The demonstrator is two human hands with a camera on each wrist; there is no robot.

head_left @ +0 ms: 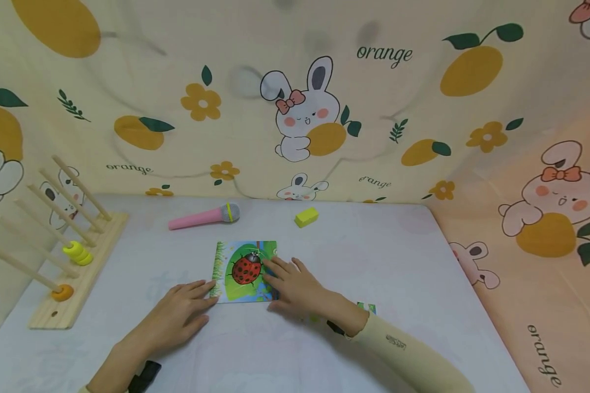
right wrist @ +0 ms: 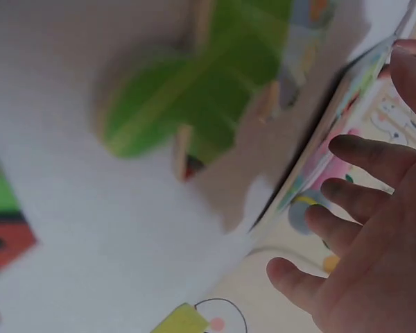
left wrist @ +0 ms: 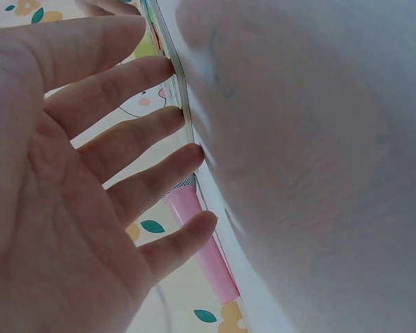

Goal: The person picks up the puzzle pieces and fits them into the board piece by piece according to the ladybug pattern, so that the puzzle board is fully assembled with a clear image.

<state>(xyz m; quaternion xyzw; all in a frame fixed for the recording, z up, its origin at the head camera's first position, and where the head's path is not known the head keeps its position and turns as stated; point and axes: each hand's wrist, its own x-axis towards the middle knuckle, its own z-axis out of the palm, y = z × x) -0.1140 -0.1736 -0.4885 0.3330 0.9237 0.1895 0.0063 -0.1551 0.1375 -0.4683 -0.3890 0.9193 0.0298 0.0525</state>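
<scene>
A flat picture board with a red ladybug on a green leaf (head_left: 246,270) lies on the white table. My left hand (head_left: 177,311) touches its left edge with extended fingertips; in the left wrist view the fingers are spread and the palm is empty. Over the board's right side lies my right hand (head_left: 297,286), its fingers fairly straight and covering part of the picture. Under and beside the right forearm are loose puzzle pieces, among them a green jigsaw piece (right wrist: 225,69) and a red, black and green one (right wrist: 7,229). The forearm hides most of them in the head view.
A pink toy microphone (head_left: 204,217) and a yellow block (head_left: 306,217) lie behind the board. At the left stands a wooden peg rack (head_left: 98,240) with tilted-looking rods, yellow rings (head_left: 78,253) and an orange ring (head_left: 63,292). A printed cloth (head_left: 295,33) hangs behind the table.
</scene>
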